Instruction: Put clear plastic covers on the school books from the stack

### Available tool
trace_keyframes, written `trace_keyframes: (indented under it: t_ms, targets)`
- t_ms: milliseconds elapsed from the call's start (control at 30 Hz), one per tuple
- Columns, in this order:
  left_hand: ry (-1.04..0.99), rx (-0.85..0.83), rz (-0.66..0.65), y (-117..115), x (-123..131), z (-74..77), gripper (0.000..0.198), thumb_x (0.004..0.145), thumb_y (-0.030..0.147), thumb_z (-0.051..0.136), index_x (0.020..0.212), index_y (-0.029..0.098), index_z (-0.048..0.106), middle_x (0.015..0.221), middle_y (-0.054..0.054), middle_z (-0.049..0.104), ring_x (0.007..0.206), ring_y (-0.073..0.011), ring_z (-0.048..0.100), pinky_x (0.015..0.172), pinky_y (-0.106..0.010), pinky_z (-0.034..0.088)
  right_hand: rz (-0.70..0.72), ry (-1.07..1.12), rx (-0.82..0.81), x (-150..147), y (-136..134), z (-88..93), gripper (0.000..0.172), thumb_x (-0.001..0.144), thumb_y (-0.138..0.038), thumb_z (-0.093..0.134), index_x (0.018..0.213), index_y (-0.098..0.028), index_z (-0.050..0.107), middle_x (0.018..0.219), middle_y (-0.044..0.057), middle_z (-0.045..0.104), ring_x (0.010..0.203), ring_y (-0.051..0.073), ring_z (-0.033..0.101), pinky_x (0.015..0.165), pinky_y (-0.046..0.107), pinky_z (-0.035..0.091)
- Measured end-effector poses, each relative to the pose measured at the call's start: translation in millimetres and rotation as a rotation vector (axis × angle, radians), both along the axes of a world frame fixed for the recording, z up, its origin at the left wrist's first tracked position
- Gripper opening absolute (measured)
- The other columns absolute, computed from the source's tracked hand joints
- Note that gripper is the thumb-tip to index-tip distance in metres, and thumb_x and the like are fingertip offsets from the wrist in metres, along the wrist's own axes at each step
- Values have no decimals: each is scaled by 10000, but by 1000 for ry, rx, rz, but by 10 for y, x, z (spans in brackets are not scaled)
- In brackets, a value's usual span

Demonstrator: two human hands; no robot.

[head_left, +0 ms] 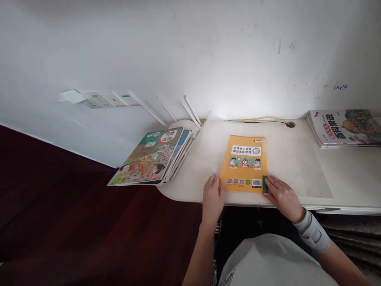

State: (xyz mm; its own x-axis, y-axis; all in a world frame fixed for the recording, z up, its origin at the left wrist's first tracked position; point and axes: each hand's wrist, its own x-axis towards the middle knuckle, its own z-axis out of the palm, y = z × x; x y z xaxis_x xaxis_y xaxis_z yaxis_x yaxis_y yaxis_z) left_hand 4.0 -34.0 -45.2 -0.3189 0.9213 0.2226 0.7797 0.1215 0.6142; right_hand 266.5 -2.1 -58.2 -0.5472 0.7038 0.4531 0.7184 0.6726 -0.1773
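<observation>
An orange book (244,165) lies flat on the white desk, its back cover with a barcode and small cartoon pictures facing up. My left hand (213,197) is at its lower left edge, the thumb side against the cover. At the lower right corner, over a dark green strip, my right hand (281,195) grips the edge with its fingers bent; the thumb is below them. The book is held between both hands. A grey wrist band (314,231) is on my right wrist.
A stack of books (149,157) leans out over the desk's left end, beside a white router (185,124) with upright antennas. More books (345,128) lie at the back right. A yellow cable (262,118) runs along the wall to a desk hole (290,124). A clear sheet (312,174) covers part of the desk.
</observation>
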Motion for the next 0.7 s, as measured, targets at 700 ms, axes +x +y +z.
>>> trace_keyframes:
  t_ms: [700]
  targets:
    - [273, 326, -502, 277, 1148, 8, 566, 911, 77, 318, 1448, 248, 258, 1507, -103, 288, 1411, -277, 153, 1059, -471, 381, -43, 777, -470, 193, -55, 222, 369, 908, -409, 454, 1185, -194, 573, 1089, 91, 668, 974, 213, 636, 848, 352, 524]
